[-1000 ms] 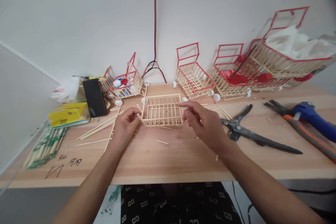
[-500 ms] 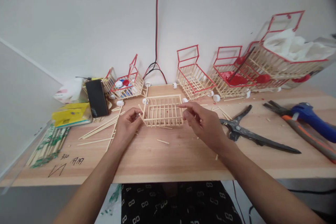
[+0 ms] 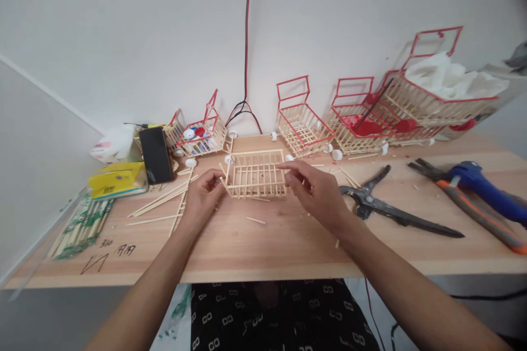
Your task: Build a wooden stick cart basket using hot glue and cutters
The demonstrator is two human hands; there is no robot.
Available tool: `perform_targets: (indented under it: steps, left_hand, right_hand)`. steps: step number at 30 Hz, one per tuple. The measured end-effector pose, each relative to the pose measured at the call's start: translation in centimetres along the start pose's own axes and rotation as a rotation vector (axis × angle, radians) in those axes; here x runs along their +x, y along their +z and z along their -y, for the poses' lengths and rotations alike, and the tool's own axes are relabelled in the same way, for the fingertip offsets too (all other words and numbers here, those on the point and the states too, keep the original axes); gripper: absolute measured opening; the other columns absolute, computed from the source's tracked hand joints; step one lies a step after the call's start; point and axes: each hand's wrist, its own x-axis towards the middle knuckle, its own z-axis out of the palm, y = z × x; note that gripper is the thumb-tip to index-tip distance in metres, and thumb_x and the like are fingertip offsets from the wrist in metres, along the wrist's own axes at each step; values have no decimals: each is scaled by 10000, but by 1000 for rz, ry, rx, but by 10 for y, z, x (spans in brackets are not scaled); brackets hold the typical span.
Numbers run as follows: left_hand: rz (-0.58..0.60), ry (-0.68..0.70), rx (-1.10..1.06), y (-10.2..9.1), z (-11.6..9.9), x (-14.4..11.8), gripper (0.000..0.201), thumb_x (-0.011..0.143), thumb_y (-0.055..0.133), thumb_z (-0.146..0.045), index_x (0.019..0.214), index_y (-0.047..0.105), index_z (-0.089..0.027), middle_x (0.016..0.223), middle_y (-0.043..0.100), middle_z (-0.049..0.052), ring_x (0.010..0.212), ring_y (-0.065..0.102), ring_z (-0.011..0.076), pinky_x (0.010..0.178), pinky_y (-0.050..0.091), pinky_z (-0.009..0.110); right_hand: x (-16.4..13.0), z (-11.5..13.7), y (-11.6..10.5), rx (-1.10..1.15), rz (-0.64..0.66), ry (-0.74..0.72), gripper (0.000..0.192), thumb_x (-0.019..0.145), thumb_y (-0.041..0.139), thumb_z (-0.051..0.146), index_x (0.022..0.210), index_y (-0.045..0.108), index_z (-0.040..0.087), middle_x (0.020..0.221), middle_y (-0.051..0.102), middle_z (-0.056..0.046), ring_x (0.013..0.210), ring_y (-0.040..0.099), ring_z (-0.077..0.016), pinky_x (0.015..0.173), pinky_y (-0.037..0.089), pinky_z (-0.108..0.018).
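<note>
Red-framed stick carts (image 3: 303, 123) line the wall at the back of the desk (image 3: 288, 241). Black shears (image 3: 391, 209) lie right of centre, a blue-handled tool (image 3: 481, 184) beyond them. A black phone (image 3: 156, 154) leans near a yellow pack (image 3: 118, 179) on the left.

You get bright, even, soft room light with only faint shadows under your hands on the pale wooden counter (image 3: 288, 241). No glare. The centre is sharp; the wide lens bends the edges, and the upper right corner darkens.

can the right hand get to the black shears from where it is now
Probably yes. The right hand is at the unpainted stick basket, and the black shears lie just to its right on bare table, with only small stick scraps between.
</note>
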Motion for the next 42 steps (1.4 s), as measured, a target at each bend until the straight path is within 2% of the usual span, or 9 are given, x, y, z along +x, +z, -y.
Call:
perform_targets:
  steps: [5,9,12,16,19,22,27,36,42]
  left_hand:
    - [-1,28,-13,1,0,1,98,740,656,-258,795,634,-180,757,611,-10,671,535,140,619,382,242]
    - [4,18,-45,1,0,1,101,754,661,-263,808,642,-180,749,607,-7,646,529,136,573,358,232]
    - [14,16,-62,2,-1,1,96,754,673,-267,795,647,-183,729,606,-7,630,528,135,551,355,225]
    - [11,-18,-114,2,1,-1,122,748,692,-282,814,643,-193,706,600,-19,563,501,119,500,334,217]
    - [24,-49,-132,3,6,-1,139,773,684,-301,861,652,-198,678,590,-33,500,455,102,466,306,214]
    - [28,-14,-138,3,9,1,159,785,679,-320,872,668,-187,721,633,-13,557,517,118,515,363,223]
    - [17,50,-78,3,9,5,192,755,689,-272,913,695,-163,763,677,9,684,593,152,658,441,256]
    - [9,45,-53,1,14,3,207,789,666,-282,947,737,-171,841,727,33,710,622,166,650,458,261]
    - [-26,70,-14,0,5,4,200,791,672,-332,873,772,-181,906,748,59,822,650,205,752,488,303]
  right_hand:
    - [9,10,-12,-50,-5,-73,237,957,524,232,1113,696,185,891,714,-43,714,604,-134,641,447,-254]
    - [35,29,-21,-98,71,-132,241,949,567,238,1147,688,174,917,710,-52,777,628,-151,715,472,-276]
    - [61,43,-10,-165,239,-215,287,948,592,235,1225,649,185,1059,708,-70,890,638,-172,813,473,-307]
    - [94,54,21,-322,452,-385,421,940,619,200,1354,551,152,1250,640,-130,1136,580,-240,919,442,-350]
    - [110,59,40,-423,580,-467,405,931,626,160,1333,575,162,1237,644,-138,1124,589,-254,897,435,-349]
    - [117,62,49,-477,640,-486,334,930,629,159,1264,624,161,1230,649,-141,1093,600,-253,872,421,-339]
    - [121,62,54,-470,667,-492,231,956,614,255,1152,667,145,1143,684,-127,1002,613,-238,796,391,-311]
    - [121,58,59,-450,715,-439,122,945,598,193,963,707,141,954,718,-101,851,585,-182,705,328,-280]
    - [123,58,58,-451,757,-401,130,927,592,160,983,707,140,983,728,-106,868,594,-183,691,330,-270]
